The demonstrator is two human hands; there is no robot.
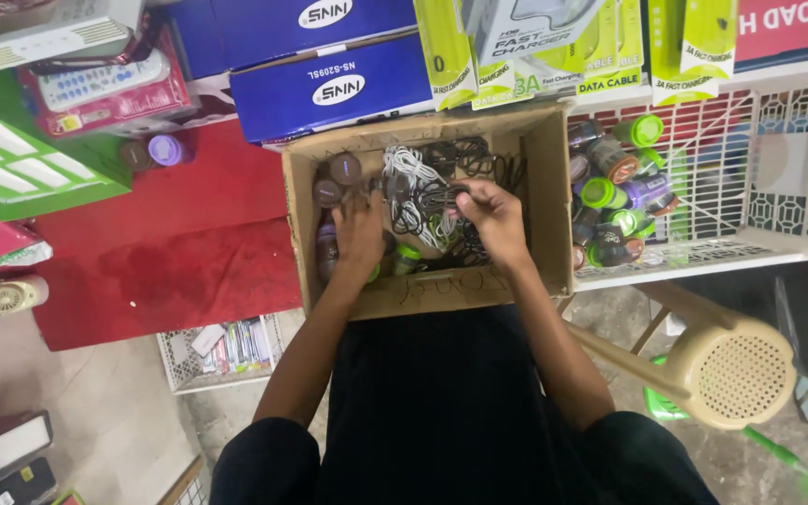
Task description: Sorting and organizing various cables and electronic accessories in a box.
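An open cardboard box (537, 178) sits in front of me, filled with tangled black and white cables (420, 182) and small round devices with brown, purple and green caps (338, 178). My left hand (358, 236) reaches down into the left side of the box among the round devices; whether it grips one is hidden. My right hand (495, 217) is inside the box on the right, fingers closed on a bunch of black cable (445, 197).
A white plastic basket (797, 159) to the right holds several more round devices (614, 192). Blue boxes (329, 89) and green packaged chargers (600, 47) lie behind. A beige plastic stool (727, 369) stands at lower right, a red surface (170, 252) at left.
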